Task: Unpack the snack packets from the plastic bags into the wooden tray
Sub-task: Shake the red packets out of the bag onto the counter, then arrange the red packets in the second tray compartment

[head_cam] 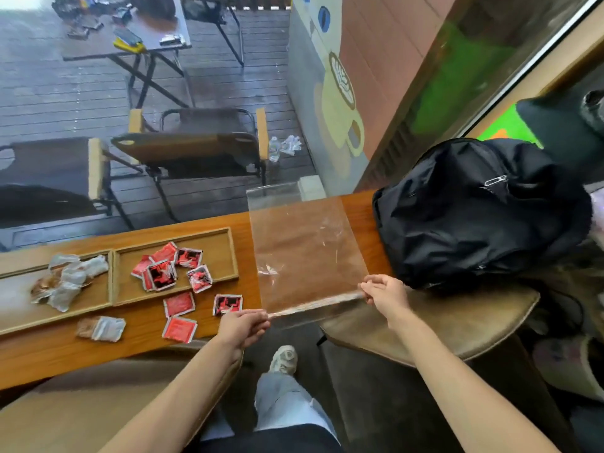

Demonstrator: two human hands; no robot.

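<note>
The near edge of the clear plastic bag is pinched at both corners by the left hand and right hand, stretched flat over the tabletop. Red snack packets lie left of the grip, some in the wooden tray, some beside it. The bag should be confirmed empty, its transparency making contents hard to judge.

No legible text; print on red packets blurred.
</note>
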